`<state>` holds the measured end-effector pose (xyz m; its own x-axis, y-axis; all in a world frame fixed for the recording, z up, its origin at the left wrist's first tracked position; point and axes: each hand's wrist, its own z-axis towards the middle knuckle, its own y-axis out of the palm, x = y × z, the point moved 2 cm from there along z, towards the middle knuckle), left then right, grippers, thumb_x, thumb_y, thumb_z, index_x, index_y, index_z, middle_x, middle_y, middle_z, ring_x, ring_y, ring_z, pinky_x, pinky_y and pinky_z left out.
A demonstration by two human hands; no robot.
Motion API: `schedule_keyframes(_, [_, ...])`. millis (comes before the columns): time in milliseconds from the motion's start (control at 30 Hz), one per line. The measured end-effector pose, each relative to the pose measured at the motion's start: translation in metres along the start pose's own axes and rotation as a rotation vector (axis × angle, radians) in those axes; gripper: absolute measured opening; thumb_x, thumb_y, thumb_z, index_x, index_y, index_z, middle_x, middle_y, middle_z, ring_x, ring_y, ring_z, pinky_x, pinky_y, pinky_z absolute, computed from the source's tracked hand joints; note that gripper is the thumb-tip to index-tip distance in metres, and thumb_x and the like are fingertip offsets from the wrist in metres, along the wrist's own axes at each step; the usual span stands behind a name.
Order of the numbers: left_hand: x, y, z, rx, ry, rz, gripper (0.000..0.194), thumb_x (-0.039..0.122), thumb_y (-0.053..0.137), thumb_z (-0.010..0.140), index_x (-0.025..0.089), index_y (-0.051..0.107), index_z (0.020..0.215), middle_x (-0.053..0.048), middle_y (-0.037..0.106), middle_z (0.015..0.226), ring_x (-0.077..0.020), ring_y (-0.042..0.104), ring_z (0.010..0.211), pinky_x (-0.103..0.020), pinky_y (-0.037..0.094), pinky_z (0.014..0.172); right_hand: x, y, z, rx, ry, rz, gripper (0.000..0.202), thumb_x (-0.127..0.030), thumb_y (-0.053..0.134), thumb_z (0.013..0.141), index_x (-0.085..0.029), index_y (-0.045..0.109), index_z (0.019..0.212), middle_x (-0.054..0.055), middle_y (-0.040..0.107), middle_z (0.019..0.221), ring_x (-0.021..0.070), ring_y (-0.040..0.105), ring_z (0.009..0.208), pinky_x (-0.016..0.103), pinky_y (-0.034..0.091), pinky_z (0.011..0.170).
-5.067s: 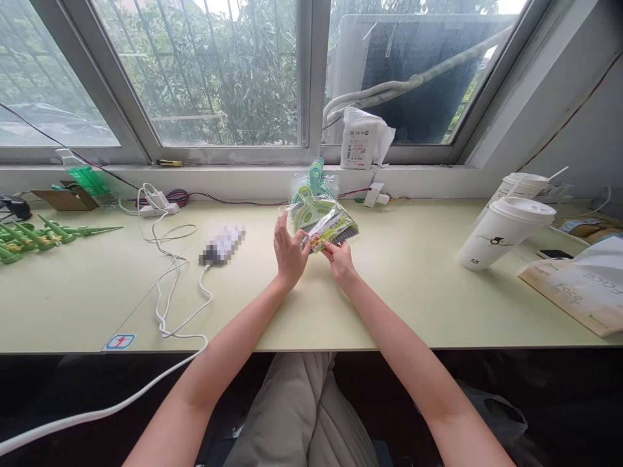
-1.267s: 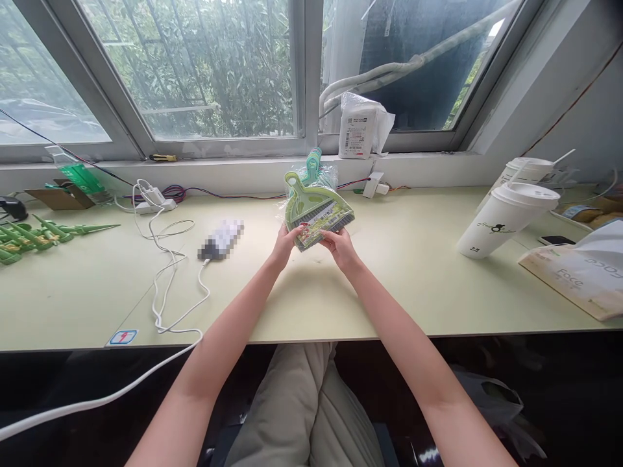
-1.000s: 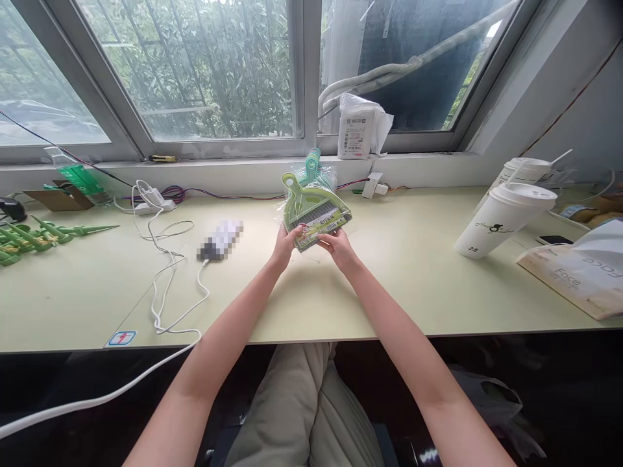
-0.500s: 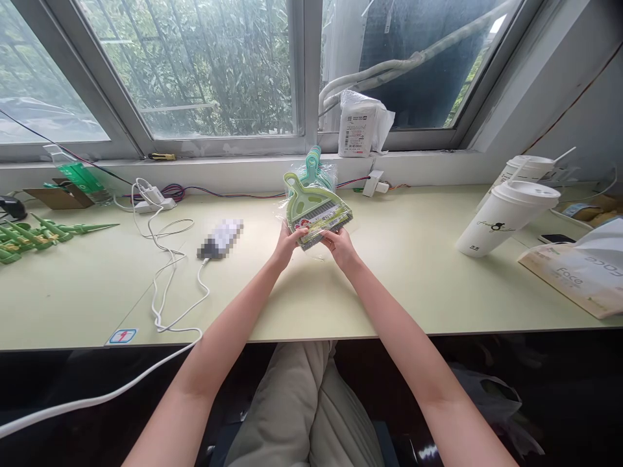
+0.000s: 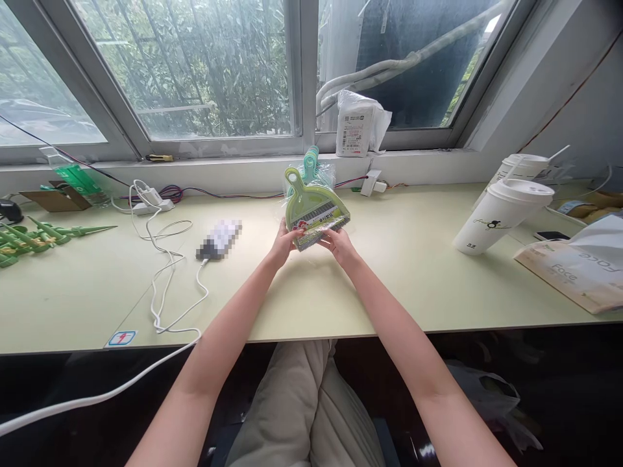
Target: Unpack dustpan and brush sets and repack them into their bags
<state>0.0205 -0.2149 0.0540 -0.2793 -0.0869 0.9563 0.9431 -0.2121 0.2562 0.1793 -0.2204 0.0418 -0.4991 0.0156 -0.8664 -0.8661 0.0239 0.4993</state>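
The 2 hands hold the green dustpan set [image 5: 316, 206] between them, above the middle of the table [image 5: 399, 279], towards its back edge. The left hand [image 5: 285, 243] grasps its lower left corner; the right hand [image 5: 337, 243] grasps its lower right side. The handle points to the window [image 5: 204, 71].

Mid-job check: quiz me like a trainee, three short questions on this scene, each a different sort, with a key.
1. What do the left hand and right hand hold together?
a) a clear plastic bottle
b) a green plastic dustpan with a grey-bristled brush
c) a coil of white cable
2. True or false: the white box in clear plastic wrap lies between the hands.
3. Fill in: the nearer tall white lidded cup stands to the hands' ____.

Key: 1 b; 2 false; 3 right.
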Motion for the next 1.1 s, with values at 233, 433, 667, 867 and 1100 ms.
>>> schedule_keyframes(233, [0.009, -0.019, 0.004, -0.050, -0.063, 0.016, 0.066, 0.023, 0.071, 0.064, 0.030, 0.046, 0.125, -0.003, 0.064, 0.117, -0.0226, 0.064, 0.100, -0.035, 0.056, 0.075, -0.003, -0.020, 0.010, -0.001, 0.183, -0.121, 0.027, -0.038, 0.073, 0.079, -0.017, 0.063, 0.093, 0.007, 0.073, 0.077, 0.0191, 0.070, 0.061, 0.036, 0.062, 0.067])
schedule_keyframes(433, [0.020, -0.041, 0.006, -0.004, -0.024, -0.022, 0.066, 0.019, 0.070, 0.062, 0.026, 0.049, 0.124, -0.003, 0.066, 0.106, -0.0182, 0.065, 0.088, -0.033, 0.056, 0.077, -0.008, -0.034, 0.013, 0.134, 0.026, -0.451, 0.021, -0.035, 0.072, 0.078, -0.017, 0.065, 0.072, 0.007, 0.068, 0.066, 0.0205, 0.069, 0.063, 0.042, 0.060, 0.077])
schedule_keyframes(667, [0.017, -0.051, 0.005, 0.045, -0.192, -0.097, 0.039, 0.026, 0.064, 0.068, 0.014, 0.061, 0.104, -0.011, 0.068, 0.098, -0.0234, 0.066, 0.085, -0.040, 0.060, 0.072, -0.016, -0.024, 0.000, 0.022, -0.671, -1.047, 0.067, -0.001, 0.062, 0.072, -0.035, 0.056, 0.130, 0.001, 0.045, 0.147, 0.0267, 0.037, 0.139, 0.049, 0.043, 0.109])
schedule_keyframes(867, [0.014, -0.048, 0.006, 0.036, -0.222, -0.130, 0.037, 0.026, 0.062, 0.072, 0.014, 0.060, 0.107, -0.011, 0.070, 0.102, -0.0238, 0.068, 0.089, -0.039, 0.061, 0.073, -0.014, -0.018, -0.001, -0.054, -0.823, -1.370, 0.058, -0.008, 0.049, 0.088, -0.033, 0.048, 0.141, -0.002, 0.041, 0.151, 0.0221, 0.034, 0.142, 0.046, 0.041, 0.112])
schedule_keyframes(1100, [0.012, -0.054, 0.009, 0.048, -0.244, -0.080, 0.040, 0.025, 0.062, 0.072, 0.014, 0.061, 0.110, -0.011, 0.070, 0.102, -0.0250, 0.069, 0.095, -0.040, 0.061, 0.081, -0.017, -0.020, 0.002, -0.033, -0.830, -1.340, 0.032, -0.026, 0.049, 0.095, -0.034, 0.066, 0.121, -0.003, 0.053, 0.142, 0.0222, 0.048, 0.129, 0.041, 0.049, 0.099])
